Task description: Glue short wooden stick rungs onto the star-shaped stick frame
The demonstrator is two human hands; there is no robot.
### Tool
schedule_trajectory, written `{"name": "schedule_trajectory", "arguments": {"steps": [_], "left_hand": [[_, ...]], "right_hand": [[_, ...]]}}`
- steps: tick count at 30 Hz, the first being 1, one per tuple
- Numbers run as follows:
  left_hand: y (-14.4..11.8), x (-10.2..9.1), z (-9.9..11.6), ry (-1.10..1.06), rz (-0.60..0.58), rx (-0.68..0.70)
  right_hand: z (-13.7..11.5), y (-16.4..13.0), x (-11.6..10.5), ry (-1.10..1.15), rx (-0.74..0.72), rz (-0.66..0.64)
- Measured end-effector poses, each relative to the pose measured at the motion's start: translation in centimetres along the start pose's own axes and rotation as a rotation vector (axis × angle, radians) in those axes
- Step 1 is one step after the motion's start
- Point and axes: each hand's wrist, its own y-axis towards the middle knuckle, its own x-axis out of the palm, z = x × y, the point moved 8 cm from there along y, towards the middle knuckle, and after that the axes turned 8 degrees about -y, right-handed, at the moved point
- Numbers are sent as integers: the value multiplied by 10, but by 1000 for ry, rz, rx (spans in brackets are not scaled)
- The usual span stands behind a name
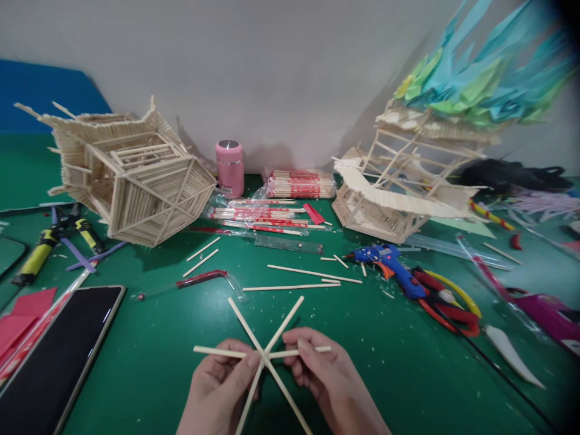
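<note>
Wooden sticks joined at the middle form a six-armed star, held just above the table at the bottom centre. My left hand pinches it close to its centre, thumb on top, on the left arm. With thumb and fingers, my right hand grips the arm that points right. Beyond the hands lie loose wooden sticks, some long and some cut short. A blue glue gun rests on its side to the right of these.
Stick models stand at the back left and back right. Between them are a pink flask and packs of chopsticks. A phone and yellow-handled pliers lie left. Red-handled pliers and a cord lie right.
</note>
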Motion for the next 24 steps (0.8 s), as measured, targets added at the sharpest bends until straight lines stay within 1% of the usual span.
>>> {"name": "schedule_trajectory", "arguments": {"steps": [3,6,10,13,14,16,18,20,22,24], "left_hand": [[-1,3,2,-3,-5,10],[-2,9,1,11,-39,-7],[-6,18,1,68,-84,-23],[-7,18,0,69,-72,-32],[-7,18,0,67,-65,-36],[-6,16,-1,73,-63,-41],[-4,15,0,79,-66,-36],[-3,14,-1,86,-66,-35],[-3,13,-1,91,-65,-34],[-4,12,-1,97,-67,-34]], "right_hand": [[-6,-1,-11,4,-33,51],[-11,-3,-13,-31,-76,69],[-12,-5,-13,-110,-104,71],[-17,-6,-18,-243,-162,102],[-23,-7,-20,-325,-217,118],[-41,-13,-20,-556,-402,146],[-60,-22,-11,-820,-646,143],[-70,-31,1,-1045,-845,111],[-73,-35,9,-1182,-962,82],[-73,-36,13,-1255,-1007,66]]}}
